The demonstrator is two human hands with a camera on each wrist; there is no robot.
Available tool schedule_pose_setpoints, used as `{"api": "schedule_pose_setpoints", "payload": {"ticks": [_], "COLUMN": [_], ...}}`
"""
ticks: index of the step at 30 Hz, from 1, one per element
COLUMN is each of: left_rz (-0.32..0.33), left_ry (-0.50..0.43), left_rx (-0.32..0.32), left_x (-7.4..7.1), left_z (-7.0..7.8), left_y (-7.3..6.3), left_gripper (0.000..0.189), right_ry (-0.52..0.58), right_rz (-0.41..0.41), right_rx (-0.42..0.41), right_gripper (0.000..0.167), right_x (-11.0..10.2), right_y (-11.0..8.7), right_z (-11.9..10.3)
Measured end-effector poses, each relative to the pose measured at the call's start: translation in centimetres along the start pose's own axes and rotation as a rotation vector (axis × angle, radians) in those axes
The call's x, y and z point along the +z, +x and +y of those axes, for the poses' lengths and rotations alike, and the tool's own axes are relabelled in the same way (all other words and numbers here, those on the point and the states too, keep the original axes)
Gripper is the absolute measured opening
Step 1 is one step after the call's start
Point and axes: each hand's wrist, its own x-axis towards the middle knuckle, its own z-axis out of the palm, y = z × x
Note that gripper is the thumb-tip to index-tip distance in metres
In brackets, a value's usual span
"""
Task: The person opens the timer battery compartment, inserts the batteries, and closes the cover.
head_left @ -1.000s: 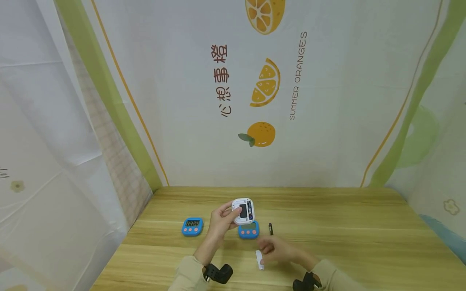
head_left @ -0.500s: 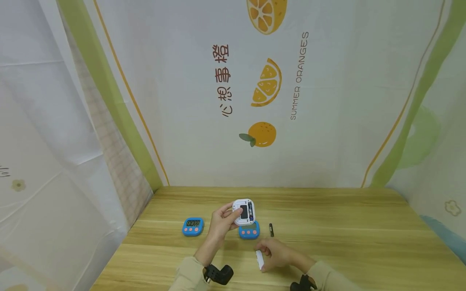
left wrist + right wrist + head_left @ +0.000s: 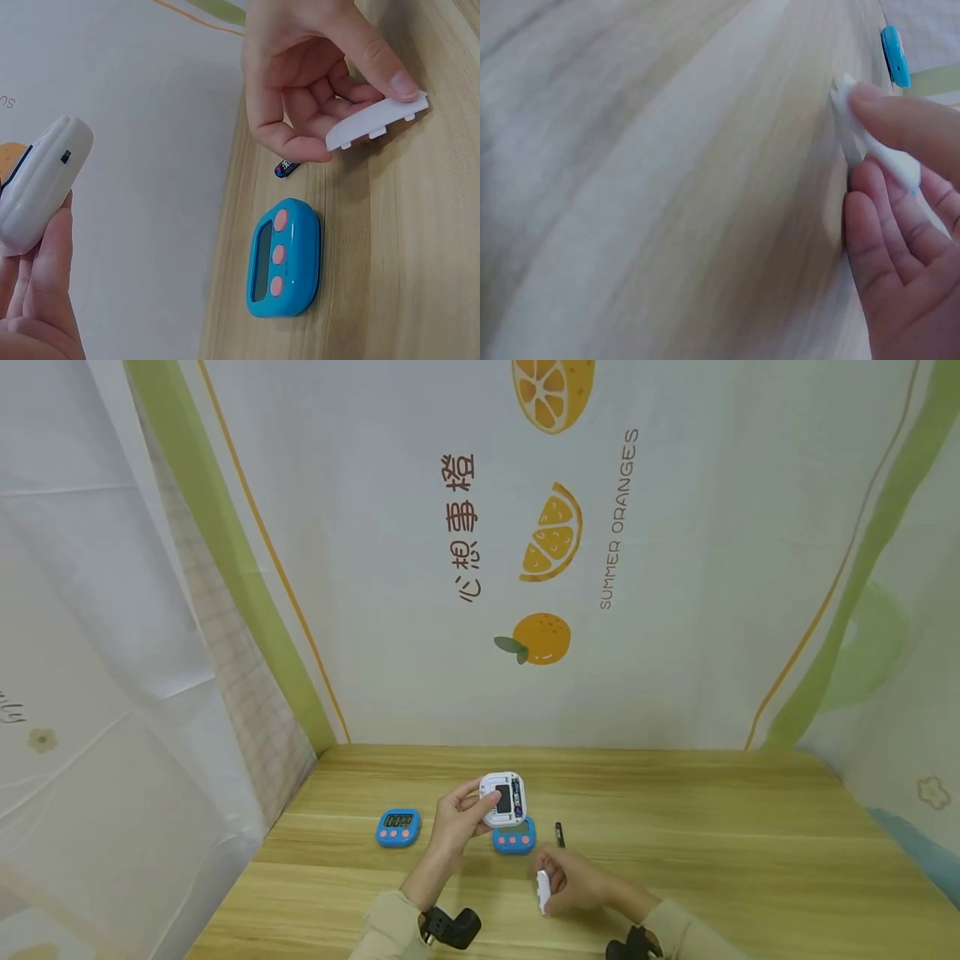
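Note:
My left hand holds up a white-backed digital timer, thumb across its back. A battery shows in the uncovered slot along its right side. In the left wrist view the timer's white edge is seen side-on. My right hand pinches a white battery cover between thumb and fingertips, low over the table. Small tabs stick out along one long edge of the cover. Behind the raised timer lies a blue timer with pink buttons, partly hidden by it.
Another blue timer, its display lit with digits, lies to the left on the wooden table. A loose dark battery lies just beyond my right hand. A white curtain printed with oranges hangs behind the table.
My right hand has reached the battery cover on the table, taken hold of it and tilted it up slightly. The left hand keeps the white-backed timer in nearly the same place.

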Motion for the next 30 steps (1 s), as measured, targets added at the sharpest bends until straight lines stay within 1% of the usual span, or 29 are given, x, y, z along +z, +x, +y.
{"api": "schedule_pose_setpoints", "payload": {"ticks": [3, 7, 10, 12, 16, 20, 23, 27, 30], "left_rz": [-0.002, -0.008, -0.01, -0.01, -0.005, -0.002, -0.006, -0.009, -0.007], "left_ry": [-0.002, 0.005, 0.018, 0.015, 0.003, 0.003, -0.001, 0.004, 0.01], "left_rx": [-0.005, 0.001, 0.009, 0.01, 0.005, 0.01, 0.003, 0.0, 0.0], "left_x": [0.0, 0.3, 0.4, 0.3, -0.2, -0.4, -0.3, 0.0, 0.2], "left_z": [0.2, 1.3, 1.8, 1.5, 0.4, -0.2, 0.0, 0.8, 1.0], "left_y": [-0.1, -0.8, -1.1, -0.9, -0.2, 0.2, 0.0, -0.6, -0.8], "left_gripper": [0.046, 0.044, 0.043, 0.043, 0.046, 0.047, 0.046, 0.044, 0.043], "right_ry": [0.057, 0.113, 0.14, 0.161, 0.194, 0.254, 0.279, 0.273, 0.269], "right_rz": [-0.002, -0.009, 0.009, 0.03, 0.071, 0.118, 0.168, 0.231, 0.265], "right_rx": [-0.018, -0.021, -0.037, -0.056, -0.065, -0.019, 0.007, -0.002, -0.022], "right_gripper": [0.035, 0.026, 0.022, 0.022, 0.027, 0.034, 0.036, 0.036, 0.035], "right_x": [-0.1, -0.2, -0.6, -1.0, -2.3, -3.8, -4.8, -5.9, -6.2], "right_y": [-0.2, -0.2, 0.0, 0.1, 0.4, 0.6, 0.9, 1.5, 2.1], "right_z": [0.2, 0.1, -0.2, -0.5, -1.6, -3.5, -4.9, -6.1, -6.6]}}
